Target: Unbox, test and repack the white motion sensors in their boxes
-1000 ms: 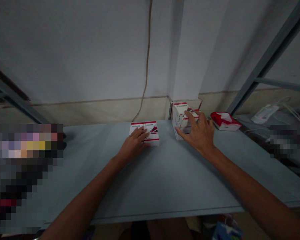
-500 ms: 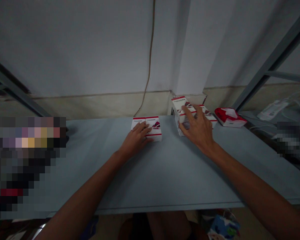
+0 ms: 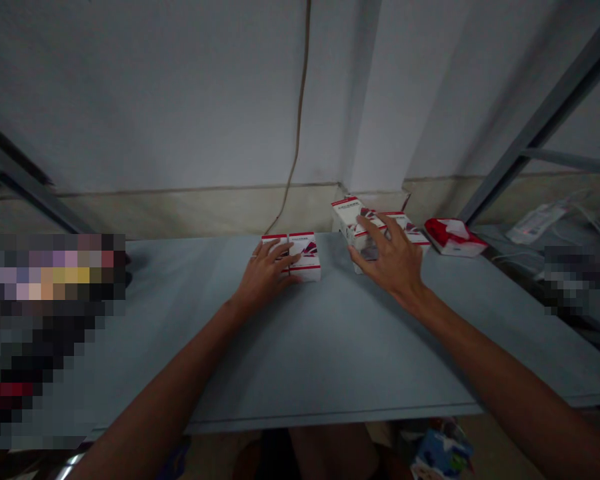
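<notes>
On my feed the left hand (image 3: pixel 266 273) lies palm-down, forearm coming in from the bottom left, with the fingers (image 3: pixel 280 253) moderately spread and flat on top of a white cardboard carton with red stripes (image 3: pixel 305 257). They cover its left half. There's no pinch, and the carton sits on the table.

The right hand (image 3: pixel 393 263) is arched, arm in from the bottom right, fingers spread wide. The index and middle fingers (image 3: pixel 375 230) lie across a tilted white-and-red cardboard carton (image 3: pixel 347 217), with the thumb (image 3: pixel 357 260) low along its near side. I can't tell whether that's a firm grip or just contact. A second white-and-red carton (image 3: pixel 409 227) sits right beside it, just past the fingertips; how the two overlap is unclear from here.

A red-and-white soft packet (image 3: pixel 454 239) lies just right of those. Everything sits on a pale grey-blue table top (image 3: pixel 330 360) against a white wall (image 3: pixel 180 100), with a brown cable (image 3: pixel 300 113) running down it. A grey metal shelf upright (image 3: pixel 545 113) crosses the right side, and a white plastic packet (image 3: pixel 536 223) lies beyond the table. Pixelated patches hide both table sides.
</notes>
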`<state>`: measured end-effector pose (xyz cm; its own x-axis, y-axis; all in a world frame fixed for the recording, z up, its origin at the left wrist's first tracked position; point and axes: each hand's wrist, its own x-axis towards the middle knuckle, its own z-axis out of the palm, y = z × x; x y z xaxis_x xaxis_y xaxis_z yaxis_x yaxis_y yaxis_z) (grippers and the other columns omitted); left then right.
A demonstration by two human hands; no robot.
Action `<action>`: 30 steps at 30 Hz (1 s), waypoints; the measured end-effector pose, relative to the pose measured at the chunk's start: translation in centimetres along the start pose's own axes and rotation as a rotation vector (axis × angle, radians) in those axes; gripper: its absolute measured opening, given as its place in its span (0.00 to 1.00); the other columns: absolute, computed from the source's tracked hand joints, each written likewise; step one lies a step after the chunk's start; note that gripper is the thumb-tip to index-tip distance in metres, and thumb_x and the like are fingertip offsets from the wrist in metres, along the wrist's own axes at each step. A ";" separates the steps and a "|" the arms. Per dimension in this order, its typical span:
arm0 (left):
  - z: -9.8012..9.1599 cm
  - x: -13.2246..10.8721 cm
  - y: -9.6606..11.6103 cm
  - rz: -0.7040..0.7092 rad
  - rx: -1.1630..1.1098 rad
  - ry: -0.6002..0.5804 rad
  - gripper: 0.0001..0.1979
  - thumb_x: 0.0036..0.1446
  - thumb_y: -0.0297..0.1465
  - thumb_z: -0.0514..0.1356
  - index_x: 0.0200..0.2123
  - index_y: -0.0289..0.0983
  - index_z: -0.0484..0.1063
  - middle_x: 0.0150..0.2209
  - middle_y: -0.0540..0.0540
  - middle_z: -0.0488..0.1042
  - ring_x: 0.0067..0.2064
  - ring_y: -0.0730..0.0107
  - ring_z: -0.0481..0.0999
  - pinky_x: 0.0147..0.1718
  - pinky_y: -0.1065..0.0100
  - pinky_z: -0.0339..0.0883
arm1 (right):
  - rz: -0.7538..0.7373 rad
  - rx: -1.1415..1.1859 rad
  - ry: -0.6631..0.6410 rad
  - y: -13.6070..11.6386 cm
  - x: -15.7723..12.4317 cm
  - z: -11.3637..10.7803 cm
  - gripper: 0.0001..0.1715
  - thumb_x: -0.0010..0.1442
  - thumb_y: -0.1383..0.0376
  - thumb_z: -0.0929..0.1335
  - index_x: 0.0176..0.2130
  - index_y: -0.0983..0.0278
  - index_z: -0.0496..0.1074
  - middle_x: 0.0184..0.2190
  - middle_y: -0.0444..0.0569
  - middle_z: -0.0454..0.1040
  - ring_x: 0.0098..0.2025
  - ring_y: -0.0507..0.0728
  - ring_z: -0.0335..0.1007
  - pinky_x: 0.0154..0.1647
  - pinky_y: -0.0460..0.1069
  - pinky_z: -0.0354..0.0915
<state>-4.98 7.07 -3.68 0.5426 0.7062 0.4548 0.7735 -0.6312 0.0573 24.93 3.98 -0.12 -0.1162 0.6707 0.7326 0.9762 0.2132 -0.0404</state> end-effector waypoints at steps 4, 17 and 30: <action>-0.1 -0.1 -1.0 0.027 -0.059 -0.030 0.27 0.64 0.41 0.68 0.65 0.47 0.73 0.69 0.44 0.71 0.72 0.43 0.65 0.70 0.33 0.59 | 0.072 -0.001 0.029 0.3 0.0 0.5 0.34 0.66 0.49 0.70 0.66 0.59 0.72 0.65 0.60 0.71 0.62 0.69 0.74 0.49 0.60 0.78; 0.5 -0.1 -2.4 0.080 -0.240 0.024 0.24 0.60 0.39 0.72 0.59 0.43 0.78 0.63 0.41 0.77 0.70 0.47 0.69 0.70 0.37 0.62 | 0.107 -0.029 -0.137 -1.0 0.1 -0.2 0.36 0.67 0.55 0.69 0.71 0.54 0.64 0.72 0.60 0.63 0.59 0.74 0.74 0.39 0.62 0.79; 0.5 -0.3 -2.1 0.059 -0.230 -0.003 0.23 0.61 0.39 0.72 0.58 0.42 0.78 0.64 0.41 0.76 0.70 0.47 0.68 0.72 0.35 0.57 | 0.170 0.096 0.502 8.8 2.0 -3.9 0.39 0.56 0.64 0.77 0.65 0.67 0.74 0.61 0.66 0.75 0.63 0.72 0.72 0.64 0.63 0.69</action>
<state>-6.61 8.42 -4.38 0.5862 0.6663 0.4609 0.6453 -0.7279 0.2316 34.03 4.46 3.60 0.1668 0.2841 0.9442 0.9497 0.2110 -0.2313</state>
